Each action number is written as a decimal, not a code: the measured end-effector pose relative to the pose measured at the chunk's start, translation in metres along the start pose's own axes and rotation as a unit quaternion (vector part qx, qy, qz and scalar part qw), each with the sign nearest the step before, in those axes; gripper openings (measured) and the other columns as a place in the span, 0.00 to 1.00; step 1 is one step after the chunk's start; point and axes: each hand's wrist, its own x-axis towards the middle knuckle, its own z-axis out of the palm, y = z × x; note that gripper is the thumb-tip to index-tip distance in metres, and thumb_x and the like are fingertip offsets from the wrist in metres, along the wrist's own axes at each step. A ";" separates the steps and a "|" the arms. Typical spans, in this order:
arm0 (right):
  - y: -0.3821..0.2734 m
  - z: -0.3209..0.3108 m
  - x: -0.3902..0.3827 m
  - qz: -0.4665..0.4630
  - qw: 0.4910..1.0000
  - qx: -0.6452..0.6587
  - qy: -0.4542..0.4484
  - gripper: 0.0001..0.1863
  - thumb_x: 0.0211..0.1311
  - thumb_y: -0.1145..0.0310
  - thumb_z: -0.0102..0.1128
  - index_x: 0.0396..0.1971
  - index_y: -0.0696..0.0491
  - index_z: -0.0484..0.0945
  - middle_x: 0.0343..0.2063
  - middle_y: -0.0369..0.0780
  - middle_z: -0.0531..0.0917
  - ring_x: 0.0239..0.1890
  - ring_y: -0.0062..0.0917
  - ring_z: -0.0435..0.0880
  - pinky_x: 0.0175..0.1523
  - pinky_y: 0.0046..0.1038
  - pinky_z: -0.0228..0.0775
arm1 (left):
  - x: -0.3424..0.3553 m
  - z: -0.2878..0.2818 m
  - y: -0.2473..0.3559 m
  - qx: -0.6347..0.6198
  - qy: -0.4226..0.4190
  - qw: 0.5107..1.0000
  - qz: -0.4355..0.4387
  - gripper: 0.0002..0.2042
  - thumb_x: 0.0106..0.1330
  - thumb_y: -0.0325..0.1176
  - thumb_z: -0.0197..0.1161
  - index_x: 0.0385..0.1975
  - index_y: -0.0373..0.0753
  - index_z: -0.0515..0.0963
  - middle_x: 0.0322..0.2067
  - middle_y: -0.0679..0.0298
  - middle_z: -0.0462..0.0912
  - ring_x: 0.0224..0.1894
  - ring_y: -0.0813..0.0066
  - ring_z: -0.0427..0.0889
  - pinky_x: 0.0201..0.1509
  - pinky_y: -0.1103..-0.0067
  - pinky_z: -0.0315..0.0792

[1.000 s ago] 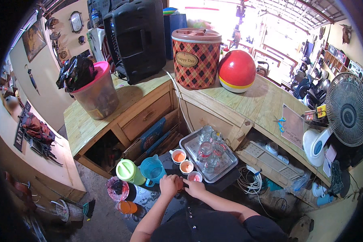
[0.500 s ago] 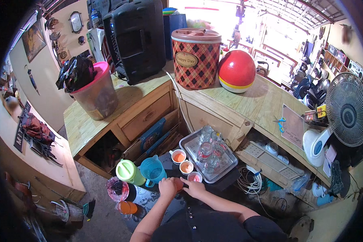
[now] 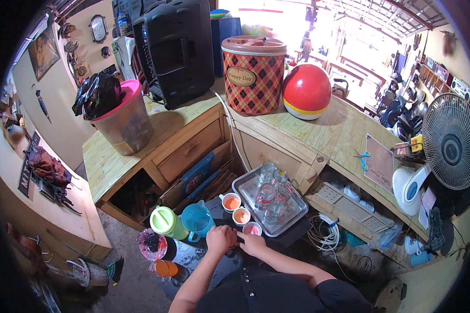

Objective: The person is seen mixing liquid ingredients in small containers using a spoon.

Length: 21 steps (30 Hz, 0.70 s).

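Note:
Over the dark table, my left hand [image 3: 218, 240] is closed around a small reddish-orange object [image 3: 232, 238]. Its kind cannot be made out. My right hand [image 3: 250, 243] meets it from the right, fingers pinched at its edge. Just beyond the hands stand a white cup with pink contents [image 3: 252, 228], a cup with pale orange contents [image 3: 241, 216] and a white mug with orange contents [image 3: 230, 202]. To the left are a clear blue pitcher [image 3: 197, 219] and a light green lidded pitcher [image 3: 167, 222].
A metal tray [image 3: 291, 219] of upturned glasses stands at the right. Left of my hands are a pink plastic bag [image 3: 152, 245] and a glass of orange liquid [image 3: 165, 268]. Behind, a wooden counter [image 3: 297, 136] carries a plaid drum [image 3: 253, 78]. A coiled white cable [image 3: 325, 233] lies right.
My left hand has turned slightly and shifted a little on the reddish-orange object. The right fingers have moved slightly against it. Everything else stays in place.

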 end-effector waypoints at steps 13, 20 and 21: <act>-0.009 -0.013 -0.008 -0.009 1.000 0.010 -0.006 0.31 0.59 0.52 0.55 0.63 0.32 0.60 0.37 0.46 0.82 0.36 0.40 0.83 0.38 0.41 0.74 | -0.009 -0.014 0.003 0.103 0.014 0.994 0.016 0.07 0.56 0.39 0.59 0.26 0.45 0.82 0.28 0.64 0.83 0.34 0.65 0.78 0.38 0.68 0.65; -0.001 -0.001 -0.004 -0.027 0.999 0.006 0.024 0.32 0.58 0.58 0.54 0.64 0.31 0.59 0.31 0.46 0.82 0.32 0.39 0.83 0.34 0.42 0.75 | -0.008 -0.006 0.004 0.019 0.017 1.000 -0.011 0.12 0.49 0.44 0.66 0.29 0.46 0.80 0.28 0.67 0.83 0.34 0.66 0.78 0.38 0.69 0.65; 0.004 0.004 -0.002 -0.026 0.999 0.002 0.034 0.32 0.58 0.58 0.54 0.65 0.30 0.58 0.31 0.46 0.82 0.31 0.39 0.83 0.34 0.41 0.75 | -0.006 -0.015 0.010 0.038 0.029 0.999 0.002 0.11 0.51 0.44 0.64 0.28 0.46 0.80 0.28 0.67 0.82 0.33 0.66 0.79 0.36 0.69 0.66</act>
